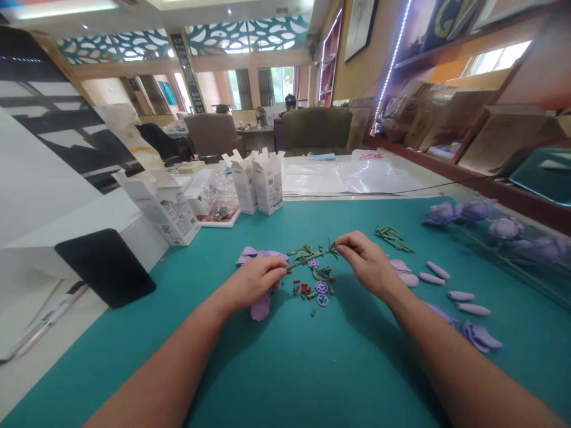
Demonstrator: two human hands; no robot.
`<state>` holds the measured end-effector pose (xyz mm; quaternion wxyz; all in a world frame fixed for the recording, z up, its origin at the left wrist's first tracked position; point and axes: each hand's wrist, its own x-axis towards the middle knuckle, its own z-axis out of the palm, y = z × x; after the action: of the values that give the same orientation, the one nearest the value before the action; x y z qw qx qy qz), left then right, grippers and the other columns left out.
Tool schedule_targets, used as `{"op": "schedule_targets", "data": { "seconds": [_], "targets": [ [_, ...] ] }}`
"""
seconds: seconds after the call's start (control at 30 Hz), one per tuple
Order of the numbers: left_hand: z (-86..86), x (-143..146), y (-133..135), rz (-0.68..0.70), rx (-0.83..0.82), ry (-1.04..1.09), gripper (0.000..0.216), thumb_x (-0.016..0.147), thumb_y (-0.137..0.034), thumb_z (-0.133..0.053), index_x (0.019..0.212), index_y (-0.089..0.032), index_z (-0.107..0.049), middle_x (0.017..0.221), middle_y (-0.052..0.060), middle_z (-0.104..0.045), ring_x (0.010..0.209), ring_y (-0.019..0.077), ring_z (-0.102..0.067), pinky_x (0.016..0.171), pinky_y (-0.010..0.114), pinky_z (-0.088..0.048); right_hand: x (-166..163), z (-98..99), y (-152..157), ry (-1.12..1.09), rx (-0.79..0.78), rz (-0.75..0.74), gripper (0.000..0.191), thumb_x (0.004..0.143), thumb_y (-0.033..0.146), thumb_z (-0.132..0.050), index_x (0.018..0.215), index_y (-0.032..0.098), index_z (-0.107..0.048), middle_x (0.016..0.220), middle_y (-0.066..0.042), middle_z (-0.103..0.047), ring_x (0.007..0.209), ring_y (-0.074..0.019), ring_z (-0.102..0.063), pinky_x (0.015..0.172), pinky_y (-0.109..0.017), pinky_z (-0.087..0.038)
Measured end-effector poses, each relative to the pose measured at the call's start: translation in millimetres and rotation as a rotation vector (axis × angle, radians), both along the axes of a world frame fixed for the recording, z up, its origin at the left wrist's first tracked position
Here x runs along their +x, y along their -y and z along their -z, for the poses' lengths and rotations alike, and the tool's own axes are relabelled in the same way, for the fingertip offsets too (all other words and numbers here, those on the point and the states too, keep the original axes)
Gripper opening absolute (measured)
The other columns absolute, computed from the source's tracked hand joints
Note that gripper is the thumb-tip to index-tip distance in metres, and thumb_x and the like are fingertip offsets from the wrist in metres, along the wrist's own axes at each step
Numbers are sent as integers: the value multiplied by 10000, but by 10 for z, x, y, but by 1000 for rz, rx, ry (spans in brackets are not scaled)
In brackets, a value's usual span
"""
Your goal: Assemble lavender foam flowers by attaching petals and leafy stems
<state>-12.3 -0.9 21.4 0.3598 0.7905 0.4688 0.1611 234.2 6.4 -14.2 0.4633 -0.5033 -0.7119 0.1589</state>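
Between my two hands a thin green toy flower stem (309, 259) is held nearly level above the mat. My left hand (261, 278) pinches its left end. At the other end, my right hand (362, 257) grips the leafy tip in closed fingers. Under the stem lie green leaf pieces (322, 273), small red pieces (304, 289) and purple wheel-shaped pieces (322, 288). Lilac petal pieces (260, 308) lie partly hidden behind my left hand. Beyond my right hand is a pile of green stem pieces (393, 237).
Long lilac pieces (432, 278) and assembled purple flowers (505, 227) lie on the right of the green mat (276, 380). White boxes (267, 181) and a tray of small parts (218, 223) stand behind. A black tablet-like panel (105, 267) leans at left.
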Motion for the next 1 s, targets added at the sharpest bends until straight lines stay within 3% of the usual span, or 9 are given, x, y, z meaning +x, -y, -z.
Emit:
{"op": "schedule_targets", "data": {
  "seconds": [0.2,0.33,0.57,0.8,1.0],
  "targets": [
    [15,43,25,-26,-48,62,219,847,-325,-438,760,-183,-582,622,-15,-564,596,132,-502,581,241,-401,-3,21,-17,-54,-25,2,142,818,285,-499,769,207,-606,758,-22,-557,692,-160,-504,659,-307,-414],
    [5,56,42,-46,-135,133,213,842,-337,-453,753,-180,-566,621,-17,-555,581,121,-496,542,229,-399,2,-2,-20,-217,-129,27,212,805,369,-527,886,196,-620,721,-8,-548,645,-153,-487,601,-300,-410],
    [32,29,22,-216,-370,381,290,837,-291,-465,1071,-138,-541,666,-31,-567,448,55,-429,430,179,-338,56,-3,-67,-375,-253,105,264,759,414,-546,866,187,-628,658,7,-537,596,-148,-489,578,-301,-422],
    [46,25,-12,-288,-457,673,253,758,-260,-589,978,-147,-537,660,-26,-573,425,45,-454,381,160,-353,36,102,-98,-226,-293,80,260,761,392,-512,828,182,-650,645,1,-539,594,-152,-473,561,-297,-386],
    [67,60,-11,-299,-445,753,200,733,-224,-592,912,-148,-542,645,-30,-577,415,50,-461,373,169,-376,-103,257,-52,141,-103,-4,192,817,269,-491,822,206,-672,781,-37,-592,726,-179,-544,661,-319,-420]
  ]
}}
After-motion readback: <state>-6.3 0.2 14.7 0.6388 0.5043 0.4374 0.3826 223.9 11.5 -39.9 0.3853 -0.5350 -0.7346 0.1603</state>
